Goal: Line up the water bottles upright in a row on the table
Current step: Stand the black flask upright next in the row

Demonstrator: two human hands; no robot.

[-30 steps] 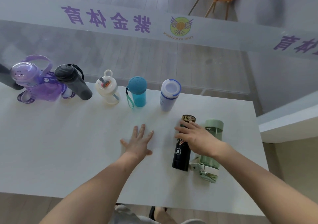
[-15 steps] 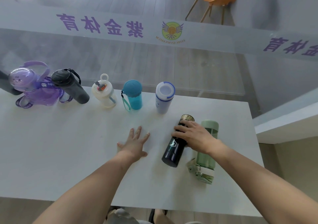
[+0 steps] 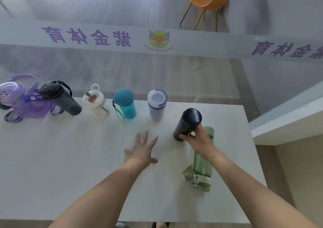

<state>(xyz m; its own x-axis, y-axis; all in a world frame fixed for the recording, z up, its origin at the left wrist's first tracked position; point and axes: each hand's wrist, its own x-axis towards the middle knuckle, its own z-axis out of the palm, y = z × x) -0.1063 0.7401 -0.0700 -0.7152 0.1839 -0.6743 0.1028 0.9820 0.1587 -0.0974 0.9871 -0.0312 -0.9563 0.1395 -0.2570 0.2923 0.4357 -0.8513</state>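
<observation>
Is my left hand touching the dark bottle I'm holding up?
Apart. In the head view the left hand lies flat on the table, with bare tabletop between it and the dark bottle, which only the right hand grips.

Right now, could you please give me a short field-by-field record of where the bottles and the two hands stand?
Row at far edge: purple bottle, dark grey bottle, cream bottle, teal bottle, white bottle
In hand: black bottle, tilted, base end toward the camera
Right hand: gripping the black bottle
Left hand: flat on the table, fingers spread, holding nothing
Still lying down: green bottle, partly under the right arm
Remaining: black and green bottles not yet in the row
</observation>
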